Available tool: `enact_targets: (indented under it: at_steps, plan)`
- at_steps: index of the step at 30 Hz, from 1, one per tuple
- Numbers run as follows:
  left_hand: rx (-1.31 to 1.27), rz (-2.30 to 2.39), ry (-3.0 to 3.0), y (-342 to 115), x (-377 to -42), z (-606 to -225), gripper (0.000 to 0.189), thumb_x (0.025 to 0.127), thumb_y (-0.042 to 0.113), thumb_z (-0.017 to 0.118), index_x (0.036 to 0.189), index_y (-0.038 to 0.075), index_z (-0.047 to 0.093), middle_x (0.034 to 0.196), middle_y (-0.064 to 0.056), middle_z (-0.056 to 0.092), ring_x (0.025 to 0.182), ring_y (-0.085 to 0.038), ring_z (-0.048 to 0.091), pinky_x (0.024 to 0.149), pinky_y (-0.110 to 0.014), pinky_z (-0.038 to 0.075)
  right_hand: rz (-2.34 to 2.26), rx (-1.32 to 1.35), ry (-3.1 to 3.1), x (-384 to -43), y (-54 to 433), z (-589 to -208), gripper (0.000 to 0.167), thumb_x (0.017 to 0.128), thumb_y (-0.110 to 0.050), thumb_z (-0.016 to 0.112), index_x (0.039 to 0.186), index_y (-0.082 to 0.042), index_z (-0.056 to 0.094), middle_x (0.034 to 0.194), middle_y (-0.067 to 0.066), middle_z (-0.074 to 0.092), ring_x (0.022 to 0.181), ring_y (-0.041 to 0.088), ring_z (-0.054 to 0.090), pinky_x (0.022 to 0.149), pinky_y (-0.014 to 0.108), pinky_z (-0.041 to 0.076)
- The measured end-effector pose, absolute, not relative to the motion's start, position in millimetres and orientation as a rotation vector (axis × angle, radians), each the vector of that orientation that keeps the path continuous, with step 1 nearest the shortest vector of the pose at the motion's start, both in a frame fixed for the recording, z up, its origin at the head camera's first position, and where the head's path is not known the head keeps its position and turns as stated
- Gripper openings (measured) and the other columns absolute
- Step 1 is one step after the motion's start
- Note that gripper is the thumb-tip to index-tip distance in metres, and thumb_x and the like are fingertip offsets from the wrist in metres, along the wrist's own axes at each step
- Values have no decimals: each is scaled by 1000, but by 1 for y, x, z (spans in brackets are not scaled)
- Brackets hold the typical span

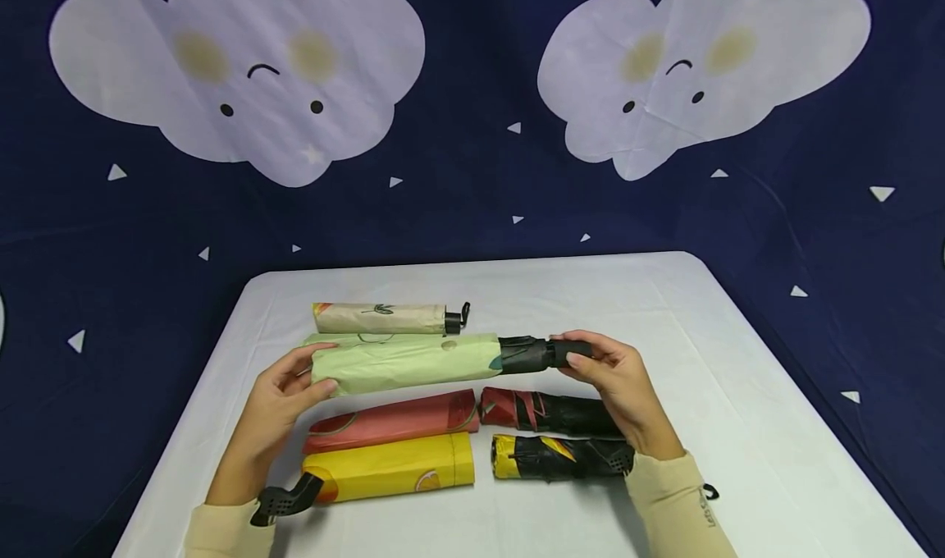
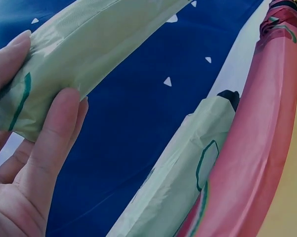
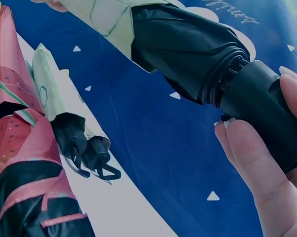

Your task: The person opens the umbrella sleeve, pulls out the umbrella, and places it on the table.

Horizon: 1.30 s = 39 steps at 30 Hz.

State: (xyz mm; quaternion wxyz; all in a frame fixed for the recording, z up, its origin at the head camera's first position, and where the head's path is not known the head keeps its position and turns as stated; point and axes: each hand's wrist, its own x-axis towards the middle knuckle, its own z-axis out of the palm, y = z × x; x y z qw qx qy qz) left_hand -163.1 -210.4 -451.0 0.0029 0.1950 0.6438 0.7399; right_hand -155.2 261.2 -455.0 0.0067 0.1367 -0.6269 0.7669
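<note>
Above the table, a folded umbrella in a light green sleeve (image 1: 406,365) lies level between my two hands. My left hand (image 1: 276,398) pinches the sleeve's left end, thumb in front and fingers behind. At the other end my right hand (image 1: 627,386) grips the black handle (image 3: 264,111) between thumb and fingers. Dark folded canopy (image 3: 188,49) shows between the sleeve's mouth and the handle. Behind it another light green umbrella (image 2: 175,173) lies on the table, mostly covered in the head view.
A cream umbrella (image 1: 380,318) lies at the back. Nearer me lie a red sleeve (image 1: 399,421) and a yellow sleeve (image 1: 391,468). To their right are a red-and-black folded umbrella (image 1: 546,410) and a yellow-and-black one (image 1: 554,457). A dark blue cloth (image 1: 472,189) hangs behind the white table (image 1: 738,459).
</note>
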Motion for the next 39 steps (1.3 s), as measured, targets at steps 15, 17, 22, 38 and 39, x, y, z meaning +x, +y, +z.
enact_targets:
  at_steps: [15, 17, 22, 38, 39]
  plan:
    - [616, 2335, 2011, -215, -163, -453, 44, 93, -18, 61, 136, -8, 55, 123, -6, 65, 103, -13, 69, 80, -24, 58, 2365, 386, -1975, -150, 279, -451, 35, 99, 4, 62, 134, 10, 59, 133, 16, 65, 122, 29, 61, 94, 41, 56]
    - [612, 2333, 2018, -215, -163, -454, 44, 93, -18, 61, 136, -9, 55, 123, -6, 65, 103, -14, 69, 80, -24, 58, 2371, 384, -1967, -150, 280, -451, 35, 99, 4, 62, 133, 9, 59, 132, 16, 66, 123, 29, 61, 94, 42, 56]
    - [567, 2356, 2046, -218, -164, -455, 43, 93, -18, 60, 136, -11, 54, 123, -8, 65, 103, -15, 69, 82, -25, 58, 2373, 415, -1937, -150, 281, -452, 34, 99, 7, 60, 134, 10, 59, 132, 16, 66, 122, 29, 62, 93, 40, 56]
    - [432, 2445, 2009, -233, -163, -459, 43, 93, -20, 59, 134, -7, 58, 122, -6, 66, 101, -13, 69, 81, -24, 58, 2379, 345, -1887, -147, 298, -449, 35, 100, 8, 58, 135, 12, 56, 132, 17, 66, 123, 31, 62, 97, 43, 53]
    - [427, 2449, 2007, -234, -163, -460, 43, 93, -20, 59, 134, -7, 58, 122, -6, 66, 101, -13, 69, 82, -24, 58, 2378, 338, -1885, -147, 299, -448, 36, 100, 8, 58, 136, 14, 54, 132, 17, 66, 123, 31, 62, 97, 43, 53]
